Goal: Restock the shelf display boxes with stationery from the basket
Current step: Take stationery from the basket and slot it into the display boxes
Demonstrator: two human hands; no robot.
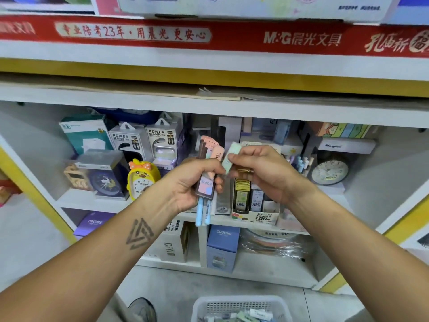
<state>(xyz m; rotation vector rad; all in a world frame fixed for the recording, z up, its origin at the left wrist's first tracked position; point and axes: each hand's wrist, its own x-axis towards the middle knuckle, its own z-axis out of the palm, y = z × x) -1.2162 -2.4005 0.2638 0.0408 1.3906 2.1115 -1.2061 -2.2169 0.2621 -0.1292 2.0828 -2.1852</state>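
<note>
Hands: two, a left hand [195,182] and a right hand [262,168].

Power bank boxes [148,140]: two, at 10 o'clock from the hands.

Clocks: three, one yellow duck clock [141,180] and one dark blue clock [104,182] at 9 o'clock, and one round grey clock [329,171] at 3 o'clock.

Baskets: one white basket [241,305] at 6 o'clock.

Blue CRUHRE boxes [222,247]: one, at 6 o'clock.

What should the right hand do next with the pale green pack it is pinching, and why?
Probably lower the pale green pack into the display box just below. The right hand pinches it apart from the bundle the left hand grips, directly above that box's rows of small packs.
</note>
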